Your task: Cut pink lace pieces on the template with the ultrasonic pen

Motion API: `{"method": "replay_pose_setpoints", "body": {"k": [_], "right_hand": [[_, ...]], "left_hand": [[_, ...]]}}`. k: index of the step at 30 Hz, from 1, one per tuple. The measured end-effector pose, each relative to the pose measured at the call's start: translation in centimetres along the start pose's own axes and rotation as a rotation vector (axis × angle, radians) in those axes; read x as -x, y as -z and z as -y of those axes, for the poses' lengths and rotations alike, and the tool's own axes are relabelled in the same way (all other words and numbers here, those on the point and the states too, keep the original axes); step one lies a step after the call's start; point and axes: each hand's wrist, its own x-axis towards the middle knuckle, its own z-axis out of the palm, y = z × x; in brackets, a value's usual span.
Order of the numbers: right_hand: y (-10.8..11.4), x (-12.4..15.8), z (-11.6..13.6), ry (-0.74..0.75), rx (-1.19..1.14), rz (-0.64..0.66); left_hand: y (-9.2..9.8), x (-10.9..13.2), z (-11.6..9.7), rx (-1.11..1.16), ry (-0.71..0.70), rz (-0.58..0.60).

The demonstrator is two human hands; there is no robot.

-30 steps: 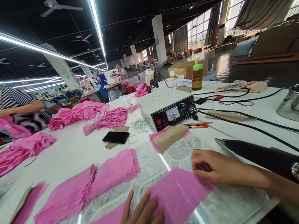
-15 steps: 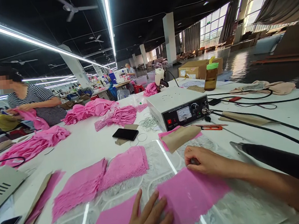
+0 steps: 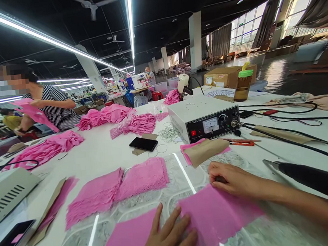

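Observation:
A pink lace fabric piece (image 3: 218,214) lies flat on a clear patterned plate (image 3: 182,175) at the table's near edge. My left hand (image 3: 167,239) rests flat on its left part, fingers spread. My right hand (image 3: 233,180) sits at the piece's far edge, fingers curled and pinching the fabric edge. A second pink piece (image 3: 125,243) lies to the left of my left hand. Two stacks of pink lace pieces (image 3: 117,184) lie farther left.
A white control box with a dial (image 3: 205,117) stands behind, with cables and a black handheld tool (image 3: 315,178) at right. A phone (image 3: 143,144), orange cutter (image 3: 242,143), bottle (image 3: 242,85) and pink garment heaps (image 3: 114,117) lie on the table. A person in stripes (image 3: 50,108) works at left.
The view has swung left, so the table's things sit further right in the picture. Both hands stay on the pink piece with hardly any movement. The person at left has lifted a pink garment.

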Motion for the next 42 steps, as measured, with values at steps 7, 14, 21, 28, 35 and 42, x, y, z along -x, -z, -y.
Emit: {"method": "replay_pose_setpoints", "body": {"k": [7, 14, 21, 28, 35, 42], "right_hand": [[0.0, -0.6, -0.2, 0.021, 0.009, -0.011], [-0.2, -1.2, 0.1, 0.033, 0.003, -0.016], [0.1, -0.6, -0.4, 0.020, -0.059, -0.065], [1.4, 5.3, -1.3, -0.005, -0.193, -0.169], [0.6, 8.9, -1.9, 0.006, -0.260, -0.271], [-2.6, 12.8, -4.7, -0.269, -0.439, -0.715]], "left_hand": [[0.2, -0.2, 0.0, 0.006, -0.008, -0.018], [0.2, -0.2, -0.1, 0.068, 0.036, -0.049], [-0.2, 0.7, 0.3, 0.059, -0.030, 0.008], [0.1, 0.3, 1.5, 0.080, -0.102, 0.004], [0.8, -5.1, 2.2, 0.241, -0.140, 0.021], [-2.3, -11.7, 2.3, 0.556, -0.170, 0.351]]}}
